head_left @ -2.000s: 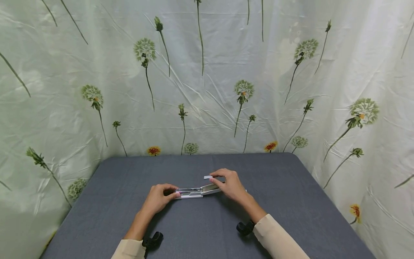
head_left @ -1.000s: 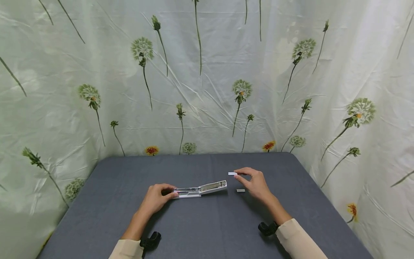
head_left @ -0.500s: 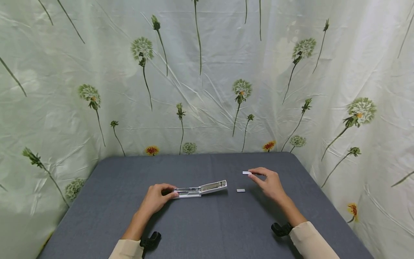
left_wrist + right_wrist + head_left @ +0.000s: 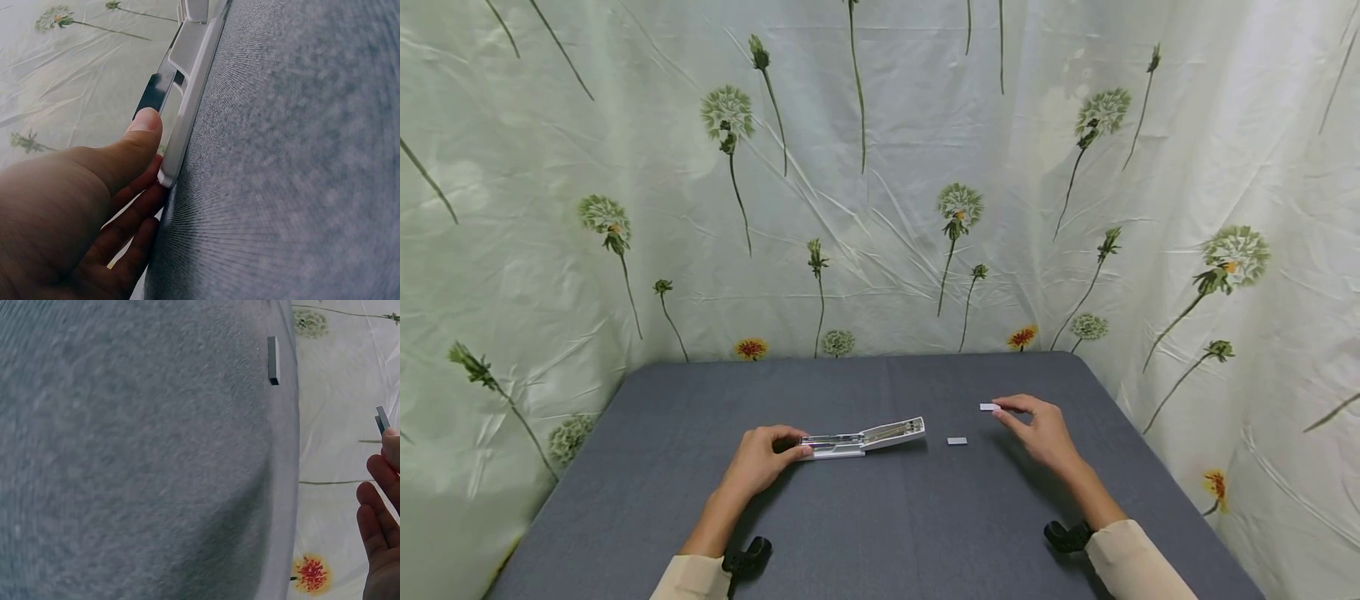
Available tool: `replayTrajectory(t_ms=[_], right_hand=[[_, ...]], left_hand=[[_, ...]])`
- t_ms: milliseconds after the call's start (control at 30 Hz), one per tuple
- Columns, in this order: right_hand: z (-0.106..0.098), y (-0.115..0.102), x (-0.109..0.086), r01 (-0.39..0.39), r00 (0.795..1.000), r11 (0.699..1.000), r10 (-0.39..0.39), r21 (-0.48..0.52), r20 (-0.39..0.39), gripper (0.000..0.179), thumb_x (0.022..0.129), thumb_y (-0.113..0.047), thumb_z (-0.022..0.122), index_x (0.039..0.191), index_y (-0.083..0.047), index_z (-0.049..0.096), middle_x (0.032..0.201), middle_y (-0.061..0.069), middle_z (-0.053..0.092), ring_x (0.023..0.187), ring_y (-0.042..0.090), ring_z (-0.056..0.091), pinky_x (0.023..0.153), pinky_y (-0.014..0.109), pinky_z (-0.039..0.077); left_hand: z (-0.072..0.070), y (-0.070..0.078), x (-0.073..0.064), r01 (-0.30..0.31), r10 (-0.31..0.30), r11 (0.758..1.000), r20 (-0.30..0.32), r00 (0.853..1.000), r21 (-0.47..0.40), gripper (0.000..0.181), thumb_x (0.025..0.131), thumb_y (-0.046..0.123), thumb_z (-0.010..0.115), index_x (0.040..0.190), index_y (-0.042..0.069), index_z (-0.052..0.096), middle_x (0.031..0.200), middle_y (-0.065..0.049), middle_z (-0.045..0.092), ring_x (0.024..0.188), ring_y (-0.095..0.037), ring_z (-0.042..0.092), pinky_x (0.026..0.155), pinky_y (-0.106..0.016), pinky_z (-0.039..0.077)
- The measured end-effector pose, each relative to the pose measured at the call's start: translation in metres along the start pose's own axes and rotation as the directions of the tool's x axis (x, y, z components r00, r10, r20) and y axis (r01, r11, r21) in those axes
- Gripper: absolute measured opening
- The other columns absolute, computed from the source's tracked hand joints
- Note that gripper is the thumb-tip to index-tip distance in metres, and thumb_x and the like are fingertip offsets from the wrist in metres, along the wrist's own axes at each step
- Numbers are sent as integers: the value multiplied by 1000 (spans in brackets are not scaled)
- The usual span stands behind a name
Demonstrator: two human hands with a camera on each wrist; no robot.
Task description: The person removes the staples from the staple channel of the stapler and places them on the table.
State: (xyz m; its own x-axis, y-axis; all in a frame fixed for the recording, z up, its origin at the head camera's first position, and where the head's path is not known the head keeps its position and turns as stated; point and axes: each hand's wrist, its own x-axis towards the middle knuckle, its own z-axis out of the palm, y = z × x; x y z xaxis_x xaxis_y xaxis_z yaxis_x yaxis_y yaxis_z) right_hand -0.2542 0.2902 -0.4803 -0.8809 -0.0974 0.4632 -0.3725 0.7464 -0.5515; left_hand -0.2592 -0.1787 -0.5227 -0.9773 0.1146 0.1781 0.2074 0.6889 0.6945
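Note:
A white stapler [image 4: 838,454] lies opened out on the table, its top arm [image 4: 895,432] swung back to the right and its metal magazine showing. My left hand [image 4: 758,462] pinches the stapler's left end; in the left wrist view the thumb [image 4: 147,122] lies on the dark end of the metal rail, with fingers behind the white base [image 4: 184,134]. Over the table's right side, my right hand [image 4: 1037,429] pinches a short strip of staples [image 4: 988,407] between thumb and fingertips. A second strip of staples [image 4: 957,441] rests on the cloth between the stapler and that hand.
A dark grey cloth [image 4: 880,533] covers the table. Behind it and at both sides hangs a pale curtain [image 4: 880,208] printed with flowers. Each wrist wears a black camera mount, one by the left sleeve [image 4: 692,577], one by the right.
My right hand has moved right, away from the stapler's raised arm, carrying one strip of staples, lately dipping slightly. The left hand and the stapler have stayed in place.

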Motion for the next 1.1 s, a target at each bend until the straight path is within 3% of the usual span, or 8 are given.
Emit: replayTrajectory(t_ms=[233, 367, 567, 867, 1100], right_hand=[[2, 7, -5, 28, 1000, 999, -29, -38, -3, 17, 92, -18, 79, 108, -12, 82, 105, 6, 79, 99, 30, 73, 86, 49, 55], [4, 12, -9, 33, 998, 999, -31, -43, 47, 19, 91, -18, 79, 109, -12, 81, 106, 4, 79, 100, 29, 73, 85, 46, 56], [10, 17, -15, 14, 991, 999, -8, -50, 132, 21, 93, -20, 78, 112, -13, 81, 109, 2, 78, 102, 27, 72, 87, 47, 57], [15, 19, -17, -2, 986, 999, 10, -46, 167, 20, 92, -20, 78, 111, -13, 81, 109, 2, 78, 106, 30, 71, 92, 53, 54], [17, 21, -19, 10, 981, 999, 0, -51, 196, 18, 92, -18, 78, 109, -13, 81, 107, 0, 77, 104, 28, 71, 92, 52, 54]], left_hand=[[-1, 1, 0, -3, 3, 1000, -3, 1000, -4, 18, 84, 31, 86, 100, 24, 82, 100, 5, 79, 100, -17, 71, 90, -44, 54], [0, 0, 0, -7, 7, 1000, -4, 1000, -2, 17, 84, 31, 86, 100, 25, 82, 99, 6, 79, 100, -17, 71, 90, -44, 54], [0, 1, -1, -20, 20, 1000, -7, 1000, 0, 18, 84, 30, 86, 101, 24, 82, 101, 6, 79, 103, -19, 72, 93, -45, 54], [0, 3, -2, -31, 31, 999, -32, 999, 10, 18, 82, 30, 88, 98, 24, 83, 98, 5, 79, 100, -18, 72, 91, -42, 54], [0, 3, -1, -7, 7, 1000, -13, 1000, 0, 18, 82, 31, 88, 99, 27, 82, 99, 7, 79, 102, -17, 71, 93, -42, 53]])
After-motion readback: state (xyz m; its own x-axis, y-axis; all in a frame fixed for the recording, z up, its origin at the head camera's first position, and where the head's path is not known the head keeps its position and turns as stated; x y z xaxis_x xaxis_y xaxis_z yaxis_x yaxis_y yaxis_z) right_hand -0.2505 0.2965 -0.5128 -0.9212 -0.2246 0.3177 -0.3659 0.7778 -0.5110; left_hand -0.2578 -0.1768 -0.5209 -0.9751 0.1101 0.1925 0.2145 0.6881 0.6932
